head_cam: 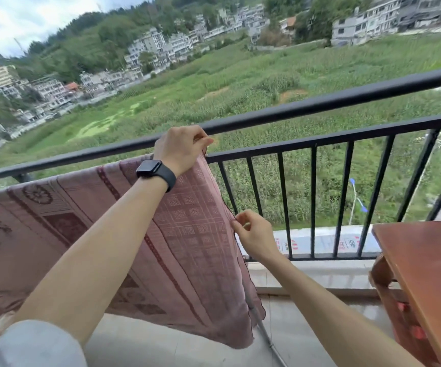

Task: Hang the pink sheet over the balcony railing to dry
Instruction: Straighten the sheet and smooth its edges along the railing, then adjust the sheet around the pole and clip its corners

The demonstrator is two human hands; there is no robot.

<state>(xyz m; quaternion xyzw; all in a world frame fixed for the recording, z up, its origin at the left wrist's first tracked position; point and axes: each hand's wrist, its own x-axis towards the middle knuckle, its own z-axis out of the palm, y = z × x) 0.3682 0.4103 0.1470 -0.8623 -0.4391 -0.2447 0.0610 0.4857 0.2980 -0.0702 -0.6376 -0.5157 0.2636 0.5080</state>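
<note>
My left hand (179,149) is up at the top bar of the black metal balcony railing (346,98), just past 12 o'clock from the middle of my view. Its thumb and fingers are curled and pinch the upper right corner of the pink woven sheet with dark red geometric patterns (192,247). A black smartwatch (151,168) sits on that wrist.

My right hand (253,234) is lower, toward 4 o'clock from the left one. Its fingertips are closed in a pinch on the sheet's right-hand edge, about midway down that side.

The sheet hangs on my side of the railing. Its top edge lies along the rails and runs off toward 9 o'clock, out of view. Its lower right corner dangles free above the pale tiled floor (161,340) near 6 o'clock. I cannot tell how much of it falls on the far side.

A thin grey rod (261,329) slants down just beside that corner. At 4 o'clock stands a reddish-brown wooden table (425,260), apart from the sheet. My pale grey sleeve (34,345) shows at 7 o'clock. Beyond the bars lie a green field (240,83) and pale multi-storey houses (155,49) toward 11 o'clock.
</note>
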